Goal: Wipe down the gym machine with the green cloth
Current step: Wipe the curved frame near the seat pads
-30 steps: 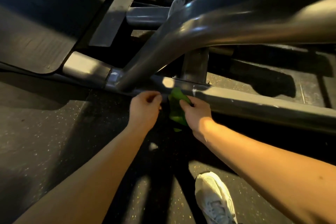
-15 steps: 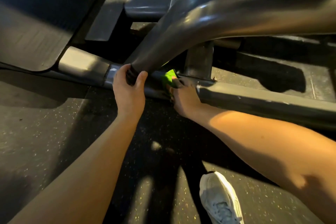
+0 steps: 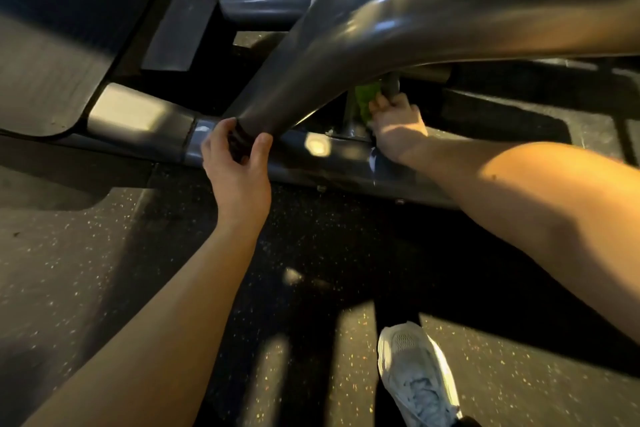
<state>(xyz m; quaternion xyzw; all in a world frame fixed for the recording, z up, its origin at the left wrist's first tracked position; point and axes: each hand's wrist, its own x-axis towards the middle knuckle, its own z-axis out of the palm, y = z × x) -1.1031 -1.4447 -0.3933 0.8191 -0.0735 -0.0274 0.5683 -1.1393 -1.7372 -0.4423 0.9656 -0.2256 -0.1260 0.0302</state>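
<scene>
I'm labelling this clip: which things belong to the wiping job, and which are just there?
Job: green cloth in the right hand, at the upright post; left hand holding the curved tube; low frame bar.
Just there: white shoe; speckled floor; grey panel.

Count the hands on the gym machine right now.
2. The left hand grips the lower end of the curved tube. The right hand holds the green cloth against the upright post behind it. No others show.
</scene>
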